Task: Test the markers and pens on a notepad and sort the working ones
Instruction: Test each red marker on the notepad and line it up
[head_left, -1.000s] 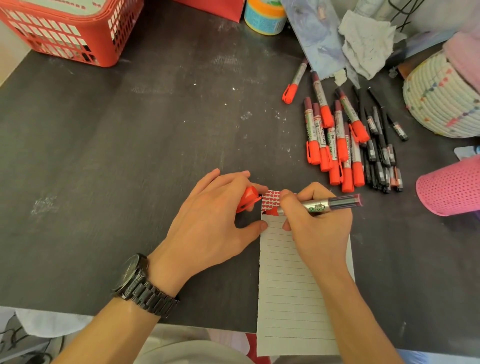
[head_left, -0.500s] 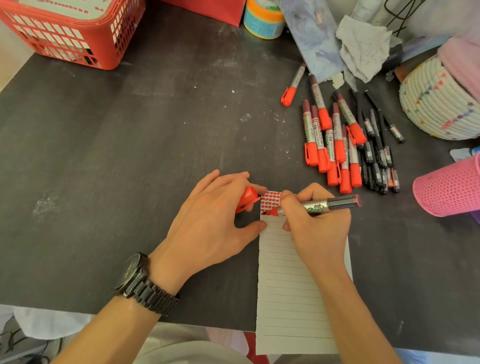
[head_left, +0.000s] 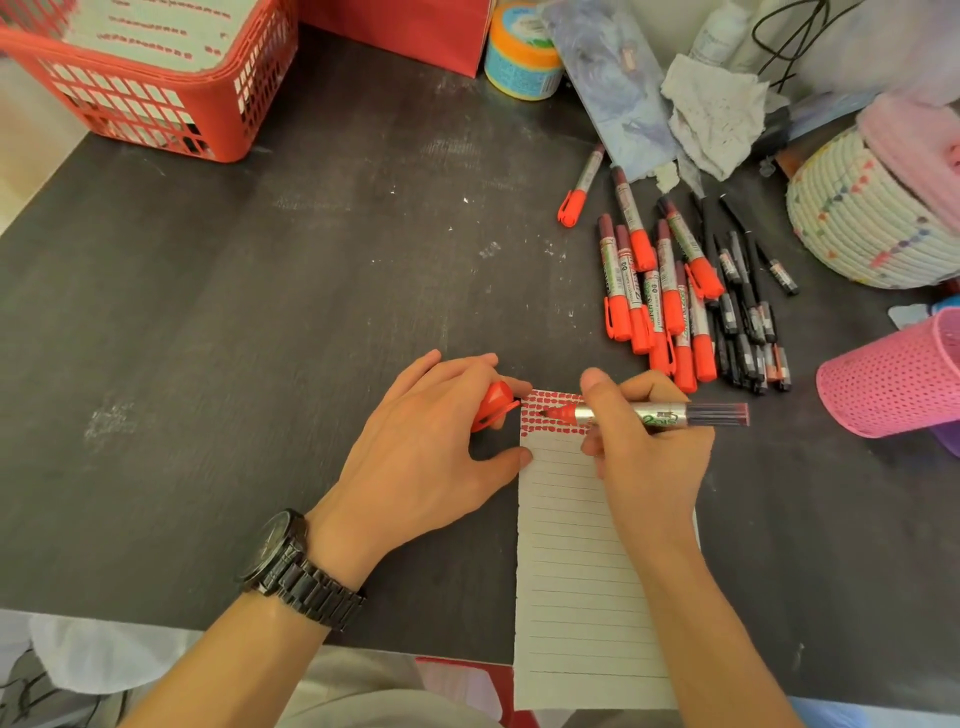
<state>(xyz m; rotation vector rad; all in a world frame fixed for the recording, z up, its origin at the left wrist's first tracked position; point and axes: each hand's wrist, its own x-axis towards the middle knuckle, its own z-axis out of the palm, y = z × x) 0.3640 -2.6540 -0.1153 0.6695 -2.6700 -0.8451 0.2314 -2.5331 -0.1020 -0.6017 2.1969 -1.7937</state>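
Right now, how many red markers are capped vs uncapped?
Capped markers on table: 9
Uncapped marker in right hand: 1, its cap in left hand
Total: 10

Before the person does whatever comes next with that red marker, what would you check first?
1. Ink on paper: ok, red marks fill the top of the notepad.
2. Cap ready: ok, left hand holds the red cap.
3. Grip: ok, right hand holds the uncapped marker.
4. Blank paper left: ok, the lines below are unused.
5. Place for working ones: cannot tell; the pink cup lies on its side.
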